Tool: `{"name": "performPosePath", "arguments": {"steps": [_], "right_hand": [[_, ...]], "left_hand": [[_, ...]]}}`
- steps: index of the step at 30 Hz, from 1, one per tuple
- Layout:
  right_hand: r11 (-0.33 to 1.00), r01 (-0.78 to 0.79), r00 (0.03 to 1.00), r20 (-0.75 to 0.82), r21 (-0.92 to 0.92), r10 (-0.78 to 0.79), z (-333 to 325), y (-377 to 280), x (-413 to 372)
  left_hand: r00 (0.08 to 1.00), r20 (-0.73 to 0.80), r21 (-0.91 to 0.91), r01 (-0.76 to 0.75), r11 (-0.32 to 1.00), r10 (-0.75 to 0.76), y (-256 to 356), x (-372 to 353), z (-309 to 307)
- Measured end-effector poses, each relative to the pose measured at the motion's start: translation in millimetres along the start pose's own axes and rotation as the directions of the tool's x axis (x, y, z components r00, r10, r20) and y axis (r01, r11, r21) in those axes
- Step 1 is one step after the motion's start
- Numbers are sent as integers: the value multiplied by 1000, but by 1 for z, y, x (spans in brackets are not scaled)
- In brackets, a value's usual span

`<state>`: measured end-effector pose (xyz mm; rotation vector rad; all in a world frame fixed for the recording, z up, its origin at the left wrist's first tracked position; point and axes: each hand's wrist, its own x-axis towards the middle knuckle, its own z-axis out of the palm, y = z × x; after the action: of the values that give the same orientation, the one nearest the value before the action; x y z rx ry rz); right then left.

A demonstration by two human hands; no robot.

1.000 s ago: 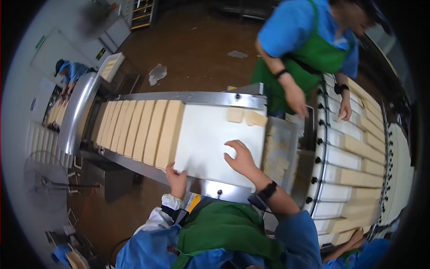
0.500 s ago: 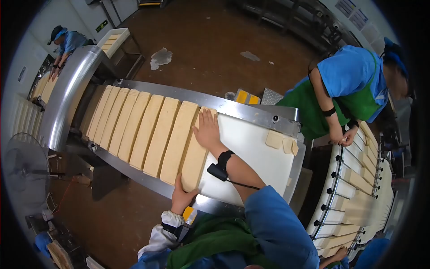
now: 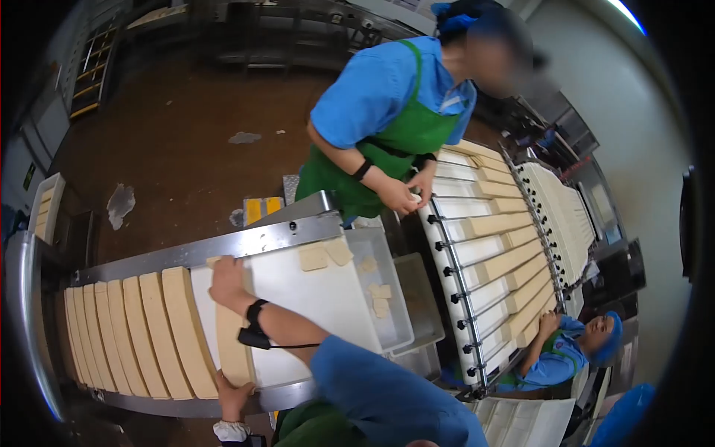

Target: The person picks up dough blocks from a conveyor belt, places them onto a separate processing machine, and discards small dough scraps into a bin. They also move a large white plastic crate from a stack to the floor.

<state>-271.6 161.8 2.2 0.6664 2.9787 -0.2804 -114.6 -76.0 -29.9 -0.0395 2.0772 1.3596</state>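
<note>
A row of long tan slabs [image 3: 134,335] lies crosswise on a white belt [image 3: 313,298] framed in steel. One slab [image 3: 232,346] lies a little apart from the row, on its right. My right hand [image 3: 226,279], with a black band on the wrist, presses on that slab's far end. At its near end, by the steel rail, my left hand [image 3: 234,395] in a white cuff grips it. Two broken tan pieces [image 3: 325,255] rest at the belt's far right corner.
A grey tray [image 3: 402,328] with tan scraps sits past the belt's end. Right of it runs a slatted conveyor [image 3: 465,205] carrying more slabs. A person in a green apron [image 3: 387,112] has both hands at its top. Another person [image 3: 573,350] works at lower right.
The view has swung to the right. My two hands have drawn one slab away from the row, and a strip of bare belt now shows between them. The apron-wearing person now appears closer.
</note>
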Motion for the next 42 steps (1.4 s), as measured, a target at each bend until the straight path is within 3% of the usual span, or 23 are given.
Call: {"name": "performPosePath", "arguments": {"steps": [1, 2, 3, 6, 8, 10, 13, 15, 16, 17, 18, 20, 22, 23, 25, 29, 32, 33, 36, 38, 40, 41, 42], "right_hand": [[998, -68, 993, -101, 9, 68, 4, 27, -8], [967, -169, 986, 27, 189, 167, -26, 60, -24], [965, -231, 973, 22, 128, 230, -49, 89, -49], [890, -412, 902, 225, 196, 368, -75, 165, -110], [892, -409, 885, 323, 191, 337, -84, 184, -152], [955, -209, 947, 286, 212, 144, -84, 190, -187], [966, -116, 992, -14, 231, 123, -41, 198, -212], [963, -114, 938, -293, 242, 185, -20, 193, -221], [952, -171, 939, -251, 253, 235, -30, 202, -227], [936, -228, 936, -204, 267, 286, -39, 212, -235], [915, -287, 929, -152, 282, 338, -51, 221, -246], [897, -334, 878, -250, 289, 408, -74, 265, -282], [881, -346, 823, -346, 324, 451, -105, 319, -326], [873, -356, 808, -359, 333, 467, -136, 349, -353], [830, -443, 768, -333, 340, 546, -154, 420, -392], [860, -417, 870, -147, 293, 472, -193, 555, -446], [709, -312, 926, 34, 633, 377, -185, 634, -460], [526, -487, 849, 236, 698, 473, -203, 636, -462], [240, -476, 703, 202, 846, 682, -154, 685, -457], [528, -568, 559, -175, 632, 811, -137, 678, -457], [630, -750, 441, -559, 200, 703, -136, 653, -458], [667, -643, 442, -528, 377, 725, -143, 637, -461], [741, -547, 485, -574, 390, 660, -128, 616, -461]], "left_hand": [[998, 44, 139, -50, 989, 44, 2, 5, 1], [992, 92, 274, -108, 956, 86, 7, 9, 3], [985, 126, 343, -158, 926, 122, 21, 8, 8], [958, 209, 520, -279, 807, 196, 57, -8, 23], [939, 250, 596, -340, 727, 235, 59, -7, 31], [961, 230, 645, -271, 714, 156, 61, -8, 29], [969, 186, 707, -249, 662, 165, 76, -7, 45], [965, 193, 685, -262, 680, 178, 87, -10, 55], [963, 195, 673, -270, 689, 187, 92, -10, 61], [921, 228, 580, -389, 715, 316, 87, -6, 70], [882, 268, 590, -469, 657, 388, 95, -9, 83], [782, 349, 585, -613, 531, 517, 121, -21, 128], [685, 455, 452, -728, 516, 568, 154, -44, 181], [651, 519, 330, -750, 573, 554, 172, -58, 209], [578, 613, 187, -769, 612, 539, 196, -88, 263], [458, 659, 125, -849, 514, 596, 223, -144, 354], [466, 704, 209, -857, 472, 535, 236, -167, 406], [487, 704, 278, -858, 431, 516, 244, -176, 419], [432, 753, 270, -891, 366, 497, 249, -177, 455], [438, 771, 183, -847, 499, 462, 248, -180, 480], [460, 777, 106, -769, 631, 429, 239, -176, 505], [476, 776, 69, -717, 694, 414, 227, -168, 522], [490, 775, 28, -659, 752, 400, 217, -161, 541]]}}
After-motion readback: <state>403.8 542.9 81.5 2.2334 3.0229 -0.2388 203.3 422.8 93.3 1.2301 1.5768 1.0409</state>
